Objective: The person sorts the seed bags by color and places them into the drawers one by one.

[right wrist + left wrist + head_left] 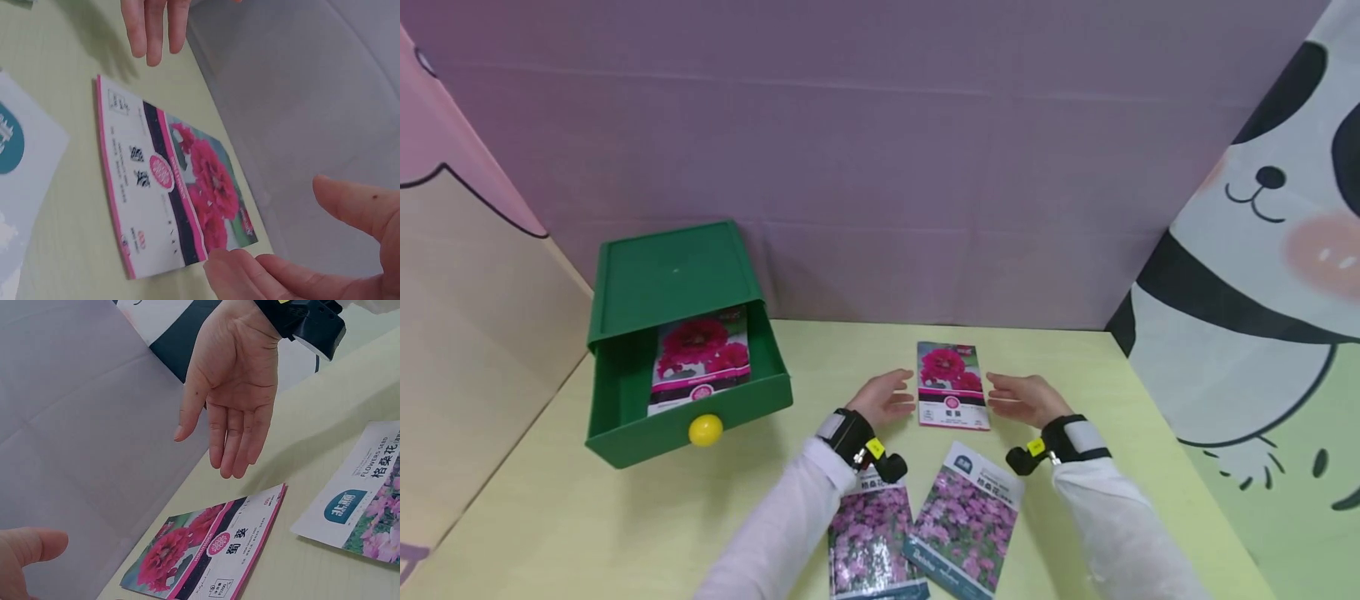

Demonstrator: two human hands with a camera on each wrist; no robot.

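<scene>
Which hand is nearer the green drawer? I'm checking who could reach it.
Left. The left hand hovers between the green drawer and the red-flower seed packet; the right hand is beyond that packet.

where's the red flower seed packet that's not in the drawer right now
In the head view the red flower seed packet lies flat on the yellow-green table, mid-table between the left hand and right hand, beyond two pink-flower packets.

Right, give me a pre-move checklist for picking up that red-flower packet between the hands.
1. Left hand open, beside the packet: ok.
2. Right hand open on the other side: ok.
3. Red-flower packet lies flat, nothing on it: ok.
4. Either hand gripping it: not ok.
5. Green drawer open: ok.
6. Room beside the packet in drawer: cannot tell.
</scene>
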